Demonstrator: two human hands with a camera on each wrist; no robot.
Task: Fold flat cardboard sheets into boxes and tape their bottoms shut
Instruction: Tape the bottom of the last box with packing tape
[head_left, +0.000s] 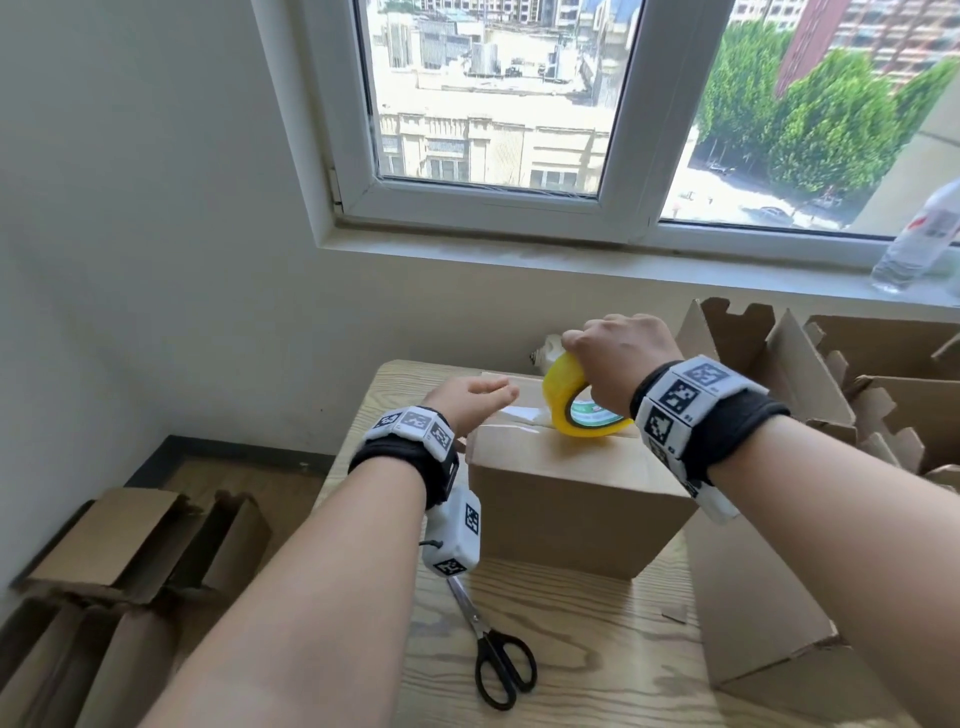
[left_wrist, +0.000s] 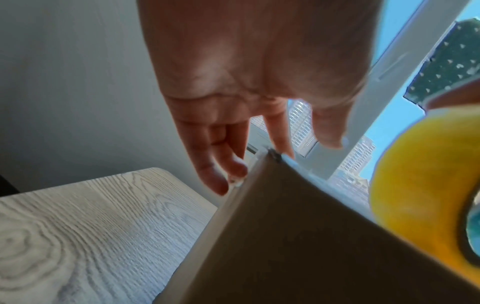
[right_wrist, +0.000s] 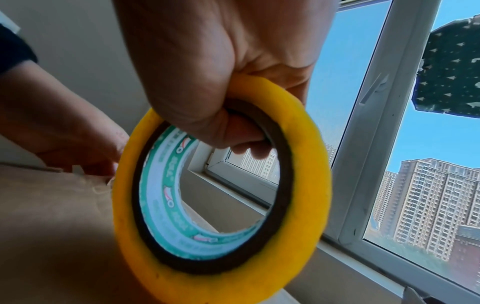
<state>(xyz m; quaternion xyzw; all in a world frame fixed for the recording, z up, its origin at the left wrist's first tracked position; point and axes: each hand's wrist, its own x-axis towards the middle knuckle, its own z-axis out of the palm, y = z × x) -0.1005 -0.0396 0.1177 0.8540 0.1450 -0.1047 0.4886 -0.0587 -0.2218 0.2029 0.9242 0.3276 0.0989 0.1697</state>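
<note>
A folded brown cardboard box (head_left: 571, 504) stands on the wooden table (head_left: 597, 649), flaps closed on top. My right hand (head_left: 618, 358) grips a yellow tape roll (head_left: 571, 400) that rests on the box's top seam; the thumb hooks through the roll (right_wrist: 221, 195) in the right wrist view. A clear strip of tape (head_left: 519, 414) runs from the roll toward the box's left edge. My left hand (head_left: 478, 397) lies with straight fingers (left_wrist: 221, 162) at that edge of the box (left_wrist: 298, 246), over the tape end.
Black-handled scissors (head_left: 493, 649) lie on the table in front of the box. Several opened cardboard boxes (head_left: 831, 374) crowd the right side. Flat cardboard (head_left: 119, 545) is piled on the floor at left. A plastic bottle (head_left: 919, 239) stands on the windowsill.
</note>
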